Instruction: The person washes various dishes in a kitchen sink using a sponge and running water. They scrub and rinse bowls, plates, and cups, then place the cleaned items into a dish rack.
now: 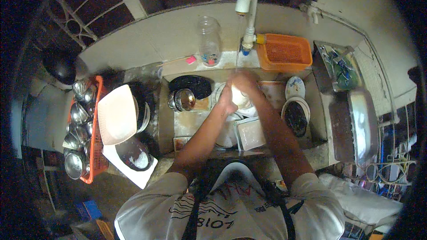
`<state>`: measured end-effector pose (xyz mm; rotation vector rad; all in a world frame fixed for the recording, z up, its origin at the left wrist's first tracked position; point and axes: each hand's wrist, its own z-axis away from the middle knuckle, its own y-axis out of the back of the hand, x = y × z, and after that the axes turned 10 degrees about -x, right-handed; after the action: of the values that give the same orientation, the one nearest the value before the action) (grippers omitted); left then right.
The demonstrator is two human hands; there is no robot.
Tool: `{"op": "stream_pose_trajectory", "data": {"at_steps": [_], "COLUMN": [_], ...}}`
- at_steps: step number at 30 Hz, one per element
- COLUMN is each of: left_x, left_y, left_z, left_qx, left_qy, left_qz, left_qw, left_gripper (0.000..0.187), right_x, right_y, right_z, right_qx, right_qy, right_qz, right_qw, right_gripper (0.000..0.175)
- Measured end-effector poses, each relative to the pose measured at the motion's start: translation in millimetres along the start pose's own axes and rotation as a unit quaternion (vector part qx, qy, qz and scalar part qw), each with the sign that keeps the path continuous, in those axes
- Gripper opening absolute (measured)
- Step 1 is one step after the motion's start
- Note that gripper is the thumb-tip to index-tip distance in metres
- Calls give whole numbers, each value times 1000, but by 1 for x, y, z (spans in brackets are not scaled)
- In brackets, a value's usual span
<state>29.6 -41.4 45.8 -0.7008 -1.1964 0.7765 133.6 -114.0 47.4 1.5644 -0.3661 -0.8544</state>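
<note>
Over the sink (165, 116), my left hand (228, 98) holds the side of a small white bowl or cup (239, 97). My right hand (243, 81), blurred, lies over its top, beneath the white gooseneck faucet (247, 6). A thin stream of water seems to fall there. Whether my right fingers grip the rim is not clear. Beneath the hands lie plates and a square dish with a green edge (252, 135). Steel bowls (185, 100) and a black oval dish (196, 85) sit at the sink's left, a white bowl (307, 105) with a dark oval piece at its right.
An orange basket of steel vessels (96, 146) stands left, beside a cream square dish (118, 115) and a white tray (145, 176). Behind the sink are a clear plastic jar (210, 43) and an orange basket (312, 56). A metal pan (363, 126) stands right.
</note>
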Motion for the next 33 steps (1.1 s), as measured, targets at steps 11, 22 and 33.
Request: {"op": "stream_pose_trajectory", "data": {"at_steps": [11,22,33], "left_x": [18,10,40], "left_y": [1,-8,26], "left_z": [6,-7,-11], "left_qx": [35,92,-100], "left_qy": [-247,-218,-27], "left_qz": [92,-256,62], "left_qw": [964,937,993], "left_gripper": [31,39,51], "right_x": [-31,-9,-27], "right_y": [-10,-19,23], "right_z": [37,18,72], "right_qx": [213,45,39], "right_qy": [-174,-77,262], "right_qz": [-466,-694,-216], "right_qw": [841,714,940], "right_gripper": [46,39,74]}}
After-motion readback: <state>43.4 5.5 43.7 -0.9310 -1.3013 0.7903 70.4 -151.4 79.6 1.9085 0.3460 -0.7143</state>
